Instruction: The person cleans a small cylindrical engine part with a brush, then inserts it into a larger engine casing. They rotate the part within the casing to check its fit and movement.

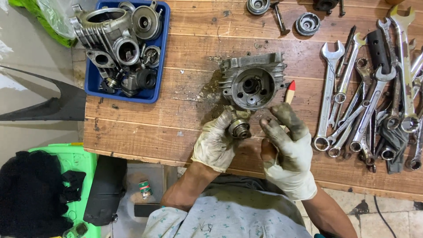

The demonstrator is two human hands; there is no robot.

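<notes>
Round metal part (239, 128) in left hand (216, 143)

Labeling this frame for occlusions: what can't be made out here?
- Round metal part in the left hand: lower half wrapped by gloved fingers, head view.
- Right hand: palm side turned away; whether it pinches anything can't be told.
- Red-tipped tool: mostly behind the right hand.
- Wrenches: cut off by the right edge.
- Parts in the blue tray: stacked, lower ones hidden.

Worn wood bench (185, 128), tiled floor (396, 216), green stool (81, 161).
</notes>
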